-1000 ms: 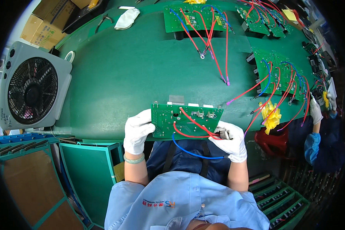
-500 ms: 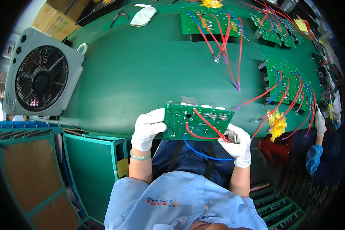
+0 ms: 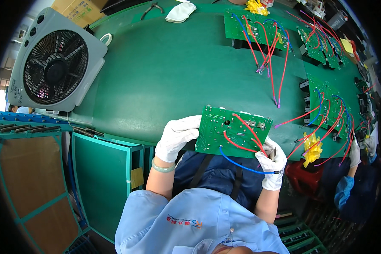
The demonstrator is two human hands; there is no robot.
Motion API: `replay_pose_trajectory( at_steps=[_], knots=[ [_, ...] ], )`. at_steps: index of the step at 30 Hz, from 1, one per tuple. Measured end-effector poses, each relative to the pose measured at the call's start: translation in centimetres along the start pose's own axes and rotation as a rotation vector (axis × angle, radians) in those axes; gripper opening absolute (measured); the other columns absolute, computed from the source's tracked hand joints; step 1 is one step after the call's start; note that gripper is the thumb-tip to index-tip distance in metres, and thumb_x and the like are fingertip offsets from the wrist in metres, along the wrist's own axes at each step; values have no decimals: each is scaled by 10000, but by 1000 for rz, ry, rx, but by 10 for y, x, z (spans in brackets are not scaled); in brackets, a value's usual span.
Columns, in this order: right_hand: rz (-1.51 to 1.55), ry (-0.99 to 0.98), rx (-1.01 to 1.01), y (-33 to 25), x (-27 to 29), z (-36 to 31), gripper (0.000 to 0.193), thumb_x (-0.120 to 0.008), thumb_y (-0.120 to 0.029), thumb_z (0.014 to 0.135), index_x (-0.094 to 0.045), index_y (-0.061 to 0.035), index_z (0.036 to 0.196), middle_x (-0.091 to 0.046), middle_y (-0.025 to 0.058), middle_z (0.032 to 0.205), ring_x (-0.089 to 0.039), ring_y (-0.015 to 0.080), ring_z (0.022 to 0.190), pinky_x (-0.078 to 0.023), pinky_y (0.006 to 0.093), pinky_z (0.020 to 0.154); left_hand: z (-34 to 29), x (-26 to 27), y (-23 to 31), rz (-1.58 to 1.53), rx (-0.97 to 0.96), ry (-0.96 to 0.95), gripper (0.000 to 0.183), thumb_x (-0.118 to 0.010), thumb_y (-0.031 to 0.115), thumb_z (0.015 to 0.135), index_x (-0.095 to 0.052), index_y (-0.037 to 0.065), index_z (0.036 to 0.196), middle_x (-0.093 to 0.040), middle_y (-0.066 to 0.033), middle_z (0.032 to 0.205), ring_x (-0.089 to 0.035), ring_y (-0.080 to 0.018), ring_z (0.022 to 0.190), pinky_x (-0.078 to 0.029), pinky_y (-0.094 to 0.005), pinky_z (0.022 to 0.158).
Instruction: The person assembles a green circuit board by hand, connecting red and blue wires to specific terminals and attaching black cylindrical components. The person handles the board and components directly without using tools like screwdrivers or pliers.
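Observation:
My left hand (image 3: 175, 137), in a white glove, pinches the left edge of a green circuit board (image 3: 211, 134) between thumb and fingers. At the board's lower right corner, my right hand (image 3: 270, 169), also gloved, closes on the board and the ends of its red wires (image 3: 241, 147). Something small and greyish shows between those fingers, too little to name. A blue wire (image 3: 241, 167) loops off the board's lower edge, and its dark end lies across the right glove. The board is tilted up above my lap, at the table's near edge.
A grey box fan (image 3: 55, 72) stands at the left of the green table (image 3: 156, 76). Several wired circuit boards (image 3: 326, 101) lie at the right and back, beside yellow wrapping (image 3: 312, 148). A white cloth item (image 3: 181, 12) lies far back. At right, a co-worker's gloved hand (image 3: 354, 153) touches the table edge.
The view has shifted, so the scene sits further right and tilted. Both hands keep their hold on the board, which is turned slightly, its right side lower.

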State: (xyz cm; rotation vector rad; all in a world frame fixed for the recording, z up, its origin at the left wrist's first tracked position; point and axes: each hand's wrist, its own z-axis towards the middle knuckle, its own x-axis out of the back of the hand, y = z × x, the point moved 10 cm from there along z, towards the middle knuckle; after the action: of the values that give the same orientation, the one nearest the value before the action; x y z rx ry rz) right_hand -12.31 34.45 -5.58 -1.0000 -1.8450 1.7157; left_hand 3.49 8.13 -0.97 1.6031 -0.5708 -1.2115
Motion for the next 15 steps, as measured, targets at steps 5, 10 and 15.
replay_pose_trajectory(
  at_steps=[5, 10, 15],
  knots=[
    [-130, 20, -33, -1, 3, -2, 604, -722, 122, 795, -507, 165, 1358, -671, 191, 1225, -660, 212, 1067, -513, 315, 954, 1, 0, -4, -28, 17, -20, 457, -762, 156, 893, -652, -102, 1254, -628, -219, 1341, -609, -293, 1226, -462, -396, 1053],
    [-316, -71, 3, -46, -46, -21, 557, -798, -10, 815, -589, 101, 1319, -732, 148, 1086, -686, 166, 902, -550, 309, 820, 13, -24, 24, -154, -110, -48, 531, -735, 79, 905, -565, -63, 1388, -627, -157, 1358, -601, -233, 1232, -459, -352, 1066],
    [-698, -467, 323, -75, -71, -41, 471, -773, -187, 876, -654, 40, 1271, -751, 116, 840, -710, 199, 679, -531, 306, 617, 32, -7, -5, 127, 263, 0, 537, -730, 160, 928, -559, -54, 1389, -656, -107, 1297, -614, -165, 1177, -465, -328, 1050]
  ],
)
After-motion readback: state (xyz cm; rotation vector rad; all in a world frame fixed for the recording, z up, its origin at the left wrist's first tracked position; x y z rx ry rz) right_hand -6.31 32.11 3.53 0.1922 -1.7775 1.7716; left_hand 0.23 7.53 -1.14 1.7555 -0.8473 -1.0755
